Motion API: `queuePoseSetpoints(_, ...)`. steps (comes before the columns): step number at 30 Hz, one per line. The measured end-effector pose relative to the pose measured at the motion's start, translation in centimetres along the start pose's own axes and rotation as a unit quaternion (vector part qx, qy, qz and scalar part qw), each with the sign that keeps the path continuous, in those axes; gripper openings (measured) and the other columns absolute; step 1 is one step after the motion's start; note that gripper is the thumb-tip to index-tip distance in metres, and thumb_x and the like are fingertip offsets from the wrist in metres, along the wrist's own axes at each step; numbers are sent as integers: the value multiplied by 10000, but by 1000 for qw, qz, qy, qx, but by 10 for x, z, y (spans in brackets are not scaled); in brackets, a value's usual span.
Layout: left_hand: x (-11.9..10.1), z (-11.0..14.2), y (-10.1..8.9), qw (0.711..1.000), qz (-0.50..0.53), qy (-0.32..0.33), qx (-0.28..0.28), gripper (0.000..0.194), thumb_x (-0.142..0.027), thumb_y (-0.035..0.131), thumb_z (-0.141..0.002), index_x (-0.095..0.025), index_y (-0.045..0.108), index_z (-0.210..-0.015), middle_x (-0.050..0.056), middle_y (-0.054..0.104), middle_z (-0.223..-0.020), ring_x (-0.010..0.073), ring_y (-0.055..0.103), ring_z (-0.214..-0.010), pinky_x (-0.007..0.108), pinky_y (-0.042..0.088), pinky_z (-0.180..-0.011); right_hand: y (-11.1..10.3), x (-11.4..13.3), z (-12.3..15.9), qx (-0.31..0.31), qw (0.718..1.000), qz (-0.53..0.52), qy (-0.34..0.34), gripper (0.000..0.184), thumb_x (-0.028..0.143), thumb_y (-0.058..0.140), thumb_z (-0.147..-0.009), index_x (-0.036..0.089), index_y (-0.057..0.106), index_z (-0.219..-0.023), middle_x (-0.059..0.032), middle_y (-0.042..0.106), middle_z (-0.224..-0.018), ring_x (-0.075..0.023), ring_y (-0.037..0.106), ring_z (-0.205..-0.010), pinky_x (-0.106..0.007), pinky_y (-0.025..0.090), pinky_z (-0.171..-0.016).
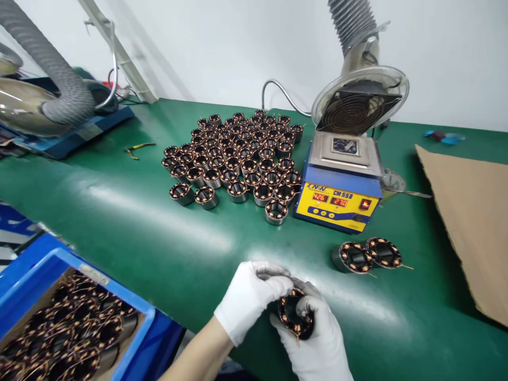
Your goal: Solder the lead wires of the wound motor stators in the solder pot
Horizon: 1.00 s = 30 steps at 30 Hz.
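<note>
A motor stator (283, 317), a dark ring with copper windings and a short copper wire end at its lower edge, is held near the table's front edge. My right hand (319, 338), in a white glove, wraps around its right side with the thumb over the opening. My left hand (248, 299), also gloved, is closed at the stator's upper left rim; its fingertips are partly hidden, so any wire between them cannot be made out. Two more stators (353, 258) stand together to the right, copper wire ends sticking out.
Many stators (238, 189) stand grouped mid-table. Beside them is a yellow-and-blue solder pot (337, 203) with lit displays, under a fume hood (359, 100). Cardboard (472, 222) lies at right. A blue bin (133, 301) of stators is lower left; a yellow-handled tool (138, 148) lies farther back.
</note>
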<state>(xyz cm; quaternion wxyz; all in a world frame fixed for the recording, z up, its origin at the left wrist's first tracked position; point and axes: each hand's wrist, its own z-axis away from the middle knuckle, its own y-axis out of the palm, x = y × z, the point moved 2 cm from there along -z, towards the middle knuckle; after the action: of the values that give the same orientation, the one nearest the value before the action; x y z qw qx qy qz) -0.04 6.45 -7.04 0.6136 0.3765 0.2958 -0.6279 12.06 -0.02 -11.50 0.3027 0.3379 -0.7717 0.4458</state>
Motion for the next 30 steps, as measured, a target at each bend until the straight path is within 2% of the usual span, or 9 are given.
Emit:
queuePoseSetpoints(3, -2, 1, -1, 998, -26, 35, -44, 142, -276, 683, -542, -159, 677, -623, 43, 685, -648, 236, 641, -680, 289, 499, -642, -1, 2, -2, 3, 1000, 13, -12, 249, 428, 662, -748, 266, 502, -847, -90, 704, -966, -284, 668, -845, -405, 506, -668)
queuePoseSetpoints(5, -4, 2, 0, 996, -43, 64, -53, 268, -251, 727, -518, -157, 701, -768, 50, 711, -792, 252, 650, -805, 291, 505, -731, 0, 1, -1, 7, 1000, 10, -6, 274, 442, 655, -754, 266, 516, -911, -99, 697, -992, -290, 663, -877, -415, 508, -691)
queuePoseSetpoints(8, -5, 2, 6, 997, -55, 52, -5, 457, -213, 769, -464, -148, 692, -909, 63, 706, -924, 272, 637, -906, 295, 500, -785, 2, -1, 2, 8, 1000, 17, 2, 331, 476, 641, -759, 261, 520, -981, -111, 690, -1006, -303, 655, -902, -436, 504, -728)
queuePoseSetpoints(11, -7, -2, 12, 999, -32, 14, 30, 205, -279, 684, -543, -144, 694, -696, 53, 691, -703, 251, 640, -720, 303, 499, -662, 0, 0, 1, -2, 999, 44, -11, 293, 495, 636, -756, 261, 503, -873, -113, 695, -956, -304, 665, -830, -410, 504, -645)
queuePoseSetpoints(13, -11, -7, 10, 1000, -2, 6, 26, 182, -281, 686, -530, -139, 686, -645, 38, 666, -624, 217, 615, -641, 284, 485, -622, -1, 2, -2, -4, 999, 42, -22, 284, 480, 639, -759, 261, 480, -840, -108, 698, -938, -297, 669, -816, -397, 505, -633)
queuePoseSetpoints(18, -20, -13, -12, 993, 71, 85, -48, 328, -321, 752, -588, -141, 699, -857, 58, 710, -791, 206, 631, -788, 269, 479, -736, 1, 1, -2, 0, 1000, -6, -18, 267, 413, 672, -752, 265, 481, -864, -85, 700, -975, -277, 663, -891, -400, 496, -749)
queuePoseSetpoints(23, -6, -7, -10, 999, -3, 16, 34, 253, -274, 733, -548, -130, 693, -752, 74, 705, -754, 223, 634, -734, 287, 491, -683, 3, -1, 2, -4, 1000, -6, -4, 283, 441, 678, -741, 266, 496, -869, -83, 696, -1002, -283, 650, -929, -409, 488, -781)
queuePoseSetpoints(27, -2, -5, -2, 999, -18, 17, 33, 145, -263, 684, -541, -147, 664, -625, 31, 667, -630, 202, 613, -632, 275, 483, -612, -2, 2, -5, -4, 998, 45, -40, 287, 491, 610, -784, 253, 449, -797, -103, 702, -926, -272, 682, -841, -371, 540, -651)
queuePoseSetpoints(30, -9, -4, -4, 994, -68, 83, -4, 104, -275, 656, -586, -174, 670, -604, 24, 678, -647, 231, 630, -689, 341, 495, -763, -2, 0, -4, 6, 997, 51, -53, 258, 468, 583, -809, 245, 460, -847, -119, 698, -941, -271, 686, -857, -379, 564, -650)
